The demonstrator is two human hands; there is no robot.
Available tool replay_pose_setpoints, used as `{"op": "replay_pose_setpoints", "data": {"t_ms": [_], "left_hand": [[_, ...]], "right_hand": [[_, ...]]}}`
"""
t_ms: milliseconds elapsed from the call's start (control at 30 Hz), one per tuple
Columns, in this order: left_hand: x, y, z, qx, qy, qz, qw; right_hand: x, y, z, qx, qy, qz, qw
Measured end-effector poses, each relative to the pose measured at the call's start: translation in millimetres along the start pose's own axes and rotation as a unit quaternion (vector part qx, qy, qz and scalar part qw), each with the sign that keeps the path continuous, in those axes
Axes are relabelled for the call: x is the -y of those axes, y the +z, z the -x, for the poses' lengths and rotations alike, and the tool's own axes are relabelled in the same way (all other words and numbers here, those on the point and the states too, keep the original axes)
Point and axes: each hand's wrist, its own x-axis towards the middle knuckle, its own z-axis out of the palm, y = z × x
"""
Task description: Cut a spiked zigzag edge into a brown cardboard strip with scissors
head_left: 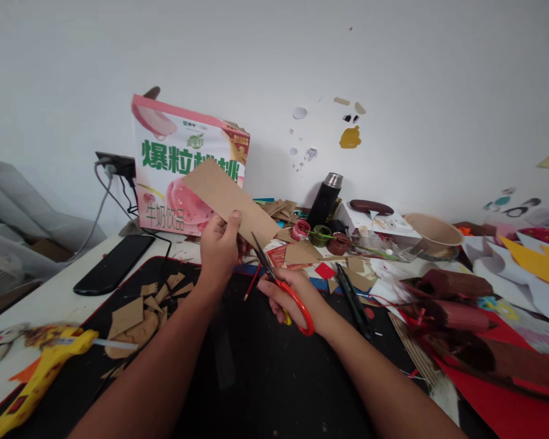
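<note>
My left hand (pixel 220 249) pinches the lower edge of a flat brown cardboard piece (pixel 231 198), thumb on its near face, and holds it tilted above the table. In my right hand (pixel 289 294) is a pair of scissors (pixel 297 299) with orange-red handles and dark blades. The blades point up and left, at the cardboard's lower right edge. Whether they are cutting into it I cannot tell. Part of the left fingers is hidden behind the cardboard.
Cardboard scraps (pixel 132 317) and a yellow glue gun (pixel 46 372) lie at left, near a black phone (pixel 114 263). A pink-and-white carton (pixel 165 201) stands behind. Paint jars (pixel 321 235), a black thermos (pixel 324 198) and a box cutter (pixel 354 302) are to the right.
</note>
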Motion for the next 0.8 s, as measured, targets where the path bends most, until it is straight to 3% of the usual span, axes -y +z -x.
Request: {"op": "replay_pose_setpoints", "data": {"t_ms": [800], "left_hand": [[0.3,1.4,-0.2,-0.004,0.007,-0.013,1.0]], "right_hand": [[-9.9,0.9,1.5,-0.008,0.015,-0.011,1.0]]}}
